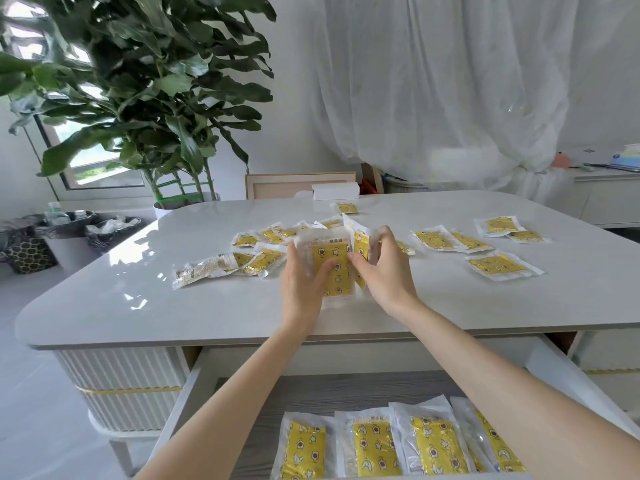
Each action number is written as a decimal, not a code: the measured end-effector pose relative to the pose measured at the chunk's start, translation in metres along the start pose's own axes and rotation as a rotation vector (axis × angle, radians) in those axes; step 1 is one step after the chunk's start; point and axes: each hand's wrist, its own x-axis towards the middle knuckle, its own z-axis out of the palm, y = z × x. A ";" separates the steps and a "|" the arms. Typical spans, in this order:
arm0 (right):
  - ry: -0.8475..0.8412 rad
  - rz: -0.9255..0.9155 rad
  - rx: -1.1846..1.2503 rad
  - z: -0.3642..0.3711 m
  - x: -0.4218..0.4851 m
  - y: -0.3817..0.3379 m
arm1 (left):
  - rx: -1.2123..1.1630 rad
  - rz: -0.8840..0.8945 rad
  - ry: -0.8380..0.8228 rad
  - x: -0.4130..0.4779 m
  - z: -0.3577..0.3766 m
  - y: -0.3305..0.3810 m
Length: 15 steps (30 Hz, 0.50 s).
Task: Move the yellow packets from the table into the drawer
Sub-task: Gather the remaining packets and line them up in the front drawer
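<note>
At frame centre both hands, left [306, 278] and right [382, 271], clasped a gathered stack [334, 268] of packets above the table [138, 306], seemingly mid-collection; next, carrying it down into the drawer [194, 403].

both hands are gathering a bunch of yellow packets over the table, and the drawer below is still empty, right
Not quite. The drawer is not empty: the head view shows a row of yellow packets already lying in it. The rest holds: the left hand and right hand are holding a bunch of packets above the table.
</note>
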 end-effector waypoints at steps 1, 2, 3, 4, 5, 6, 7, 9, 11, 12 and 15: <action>0.002 -0.015 -0.003 0.000 -0.001 0.000 | 0.013 -0.001 -0.042 -0.001 -0.003 0.000; -0.002 -0.029 -0.005 -0.001 -0.002 0.002 | 0.018 -0.010 -0.084 -0.001 -0.005 -0.001; -0.008 -0.042 -0.013 -0.002 -0.004 0.003 | 0.059 -0.016 -0.129 -0.002 -0.008 -0.001; -0.018 -0.052 -0.026 -0.003 -0.005 0.005 | 0.095 -0.016 -0.164 -0.003 -0.010 -0.002; -0.028 -0.053 -0.038 -0.005 -0.007 0.007 | 0.143 -0.028 -0.190 -0.004 -0.013 -0.004; -0.034 -0.043 -0.044 -0.006 -0.007 0.009 | 0.161 -0.041 -0.197 -0.004 -0.016 -0.007; -0.037 -0.021 -0.037 -0.007 -0.007 0.011 | 0.161 -0.072 -0.198 -0.003 -0.019 -0.011; -0.048 0.027 0.009 -0.010 -0.008 0.013 | 0.122 -0.139 -0.200 -0.001 -0.025 -0.013; -0.081 0.061 0.018 -0.011 -0.008 0.016 | 0.071 -0.195 -0.221 0.002 -0.028 -0.013; -0.088 0.071 -0.022 -0.011 -0.009 0.018 | 0.057 -0.194 -0.226 0.002 -0.029 -0.014; -0.022 0.087 -0.147 -0.013 -0.010 0.019 | 0.044 -0.155 -0.199 0.000 -0.028 -0.012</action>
